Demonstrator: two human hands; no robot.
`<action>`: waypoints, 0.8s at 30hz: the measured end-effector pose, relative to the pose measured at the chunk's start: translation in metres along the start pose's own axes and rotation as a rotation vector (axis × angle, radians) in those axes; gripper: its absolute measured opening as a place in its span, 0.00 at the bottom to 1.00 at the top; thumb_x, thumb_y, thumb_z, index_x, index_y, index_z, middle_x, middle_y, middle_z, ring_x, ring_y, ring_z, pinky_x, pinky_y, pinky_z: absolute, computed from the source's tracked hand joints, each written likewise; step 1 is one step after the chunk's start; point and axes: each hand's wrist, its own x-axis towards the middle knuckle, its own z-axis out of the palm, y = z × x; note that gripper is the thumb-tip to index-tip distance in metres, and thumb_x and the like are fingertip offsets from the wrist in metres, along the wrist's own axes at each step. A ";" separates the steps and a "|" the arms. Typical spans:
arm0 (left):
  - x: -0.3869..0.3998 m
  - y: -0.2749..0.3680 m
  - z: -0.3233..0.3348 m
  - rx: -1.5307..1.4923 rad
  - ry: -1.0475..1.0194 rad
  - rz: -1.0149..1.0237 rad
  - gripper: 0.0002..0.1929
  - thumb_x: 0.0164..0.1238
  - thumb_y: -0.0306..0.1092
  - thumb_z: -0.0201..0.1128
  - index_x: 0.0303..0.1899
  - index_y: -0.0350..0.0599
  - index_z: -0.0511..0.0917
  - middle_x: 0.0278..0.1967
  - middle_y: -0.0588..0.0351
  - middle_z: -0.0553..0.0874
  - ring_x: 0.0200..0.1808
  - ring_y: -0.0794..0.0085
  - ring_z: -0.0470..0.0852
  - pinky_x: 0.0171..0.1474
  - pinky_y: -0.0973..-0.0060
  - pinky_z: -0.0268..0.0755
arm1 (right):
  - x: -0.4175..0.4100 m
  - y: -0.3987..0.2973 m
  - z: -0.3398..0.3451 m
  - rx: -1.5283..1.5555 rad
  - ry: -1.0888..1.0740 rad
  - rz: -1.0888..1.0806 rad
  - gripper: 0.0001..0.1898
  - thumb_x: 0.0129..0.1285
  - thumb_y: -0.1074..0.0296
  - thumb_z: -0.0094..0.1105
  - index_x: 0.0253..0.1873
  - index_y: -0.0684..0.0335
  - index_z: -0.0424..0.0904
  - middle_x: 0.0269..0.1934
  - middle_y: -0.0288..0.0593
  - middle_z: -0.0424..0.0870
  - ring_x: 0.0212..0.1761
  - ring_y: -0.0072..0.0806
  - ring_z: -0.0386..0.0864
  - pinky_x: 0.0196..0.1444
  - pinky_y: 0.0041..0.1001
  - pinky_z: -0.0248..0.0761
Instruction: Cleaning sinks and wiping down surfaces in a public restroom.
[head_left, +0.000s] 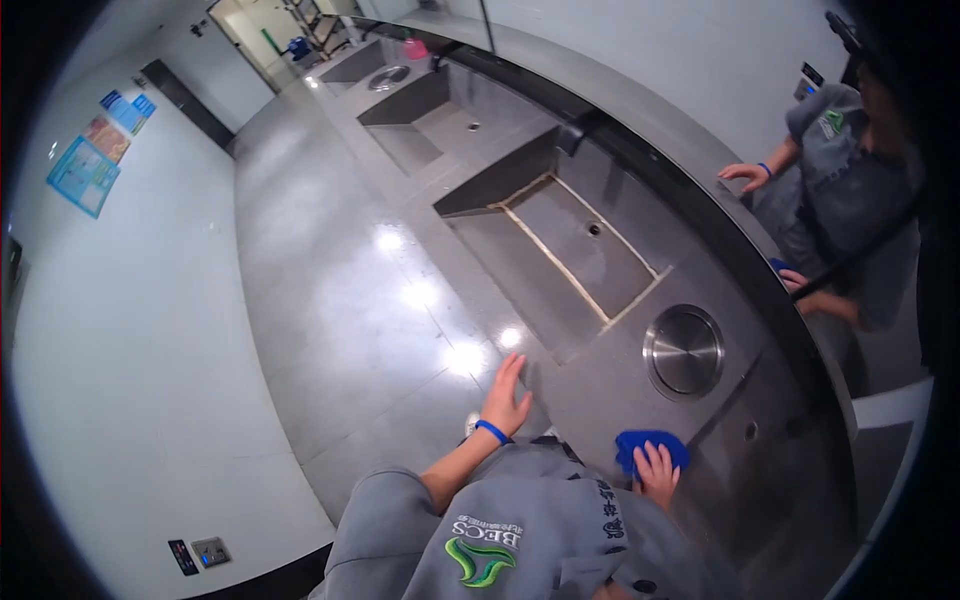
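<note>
My right hand (657, 469) presses a folded blue cloth (646, 442) onto the grey stone washbasin counter (592, 397). The cloth lies flat under the fingers, close to the edge of the nearest basin on the right. My left hand (508, 401) holds nothing; its fingers are apart beside the counter's front edge, and a blue band (492, 431) circles the wrist. Set into the counter ahead of the cloth is a round brushed-metal lid (684, 352). Beyond it sits a rectangular sink basin (551, 274) with pale seams and a drain hole (595, 229).
Further basins (427, 124) run along the counter, with a black faucet (581, 131) and a pink bottle (415, 49). A long mirror (675, 67) borders the back. The shiny floor (337, 262) lies left, then a white wall (150, 322) with posters (86, 176).
</note>
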 end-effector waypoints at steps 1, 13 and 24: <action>-0.010 -0.014 -0.011 0.022 0.056 -0.065 0.38 0.56 0.24 0.64 0.71 0.39 0.59 0.69 0.38 0.65 0.71 0.46 0.63 0.74 0.61 0.55 | -0.009 0.002 0.012 -0.027 -0.047 -0.021 0.31 0.53 0.64 0.62 0.66 0.43 0.73 0.69 0.38 0.70 0.72 0.45 0.64 0.63 0.70 0.51; -0.185 -0.216 -0.084 0.089 0.407 -0.932 0.43 0.47 0.32 0.71 0.68 0.35 0.62 0.63 0.36 0.71 0.68 0.45 0.67 0.70 0.60 0.61 | 0.081 -0.104 0.020 -0.110 -0.387 -0.449 0.32 0.55 0.61 0.64 0.68 0.39 0.71 0.70 0.33 0.67 0.73 0.41 0.61 0.63 0.65 0.54; -0.358 -0.333 -0.144 -0.115 0.390 -1.442 0.46 0.40 0.39 0.77 0.64 0.29 0.66 0.58 0.34 0.78 0.61 0.50 0.77 0.64 0.64 0.70 | 0.156 -0.213 0.069 -0.206 -0.075 -0.343 0.35 0.50 0.74 0.66 0.66 0.45 0.72 0.68 0.36 0.68 0.70 0.43 0.63 0.64 0.62 0.57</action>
